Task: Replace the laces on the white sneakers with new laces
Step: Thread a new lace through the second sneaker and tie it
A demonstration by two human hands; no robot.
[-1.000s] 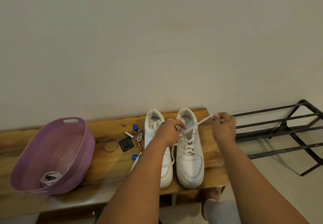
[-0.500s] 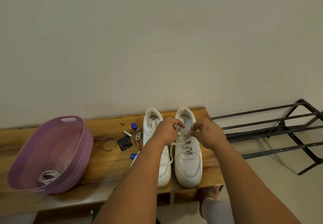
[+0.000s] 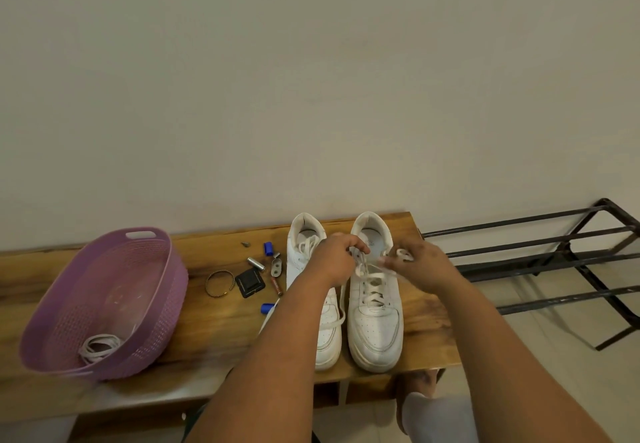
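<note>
Both hands work over the right sneaker (image 3: 375, 307), which stands on the wooden counter (image 3: 214, 325) with its toe toward the person and its heel toward the wall. The left hand (image 3: 334, 262) has its grip closed on the white lace (image 3: 363, 271) at the upper eyelets, fingers curled and pinching a strand near the tongue. The right hand (image 3: 420, 266) sits just to the other side of those eyelets, its grip pinched on a small loop of the same lace, with a strand running between the two hands across the shoe's throat. Just left of the left hand's grip stands the left sneaker (image 3: 317, 304), touching or nearly touching its partner, partly hidden by the forearm, a loose lace trailing over its side. Further left of that grip lie small items: blue caps (image 3: 268, 248), a metal ring (image 3: 220, 283) and a black square piece (image 3: 250, 282). Well beyond them a purple basket (image 3: 145, 304) holds a coiled white lace (image 3: 100, 347). Right of the right hand's grip, off the counter, stands a black metal rack (image 3: 540, 252).
</note>
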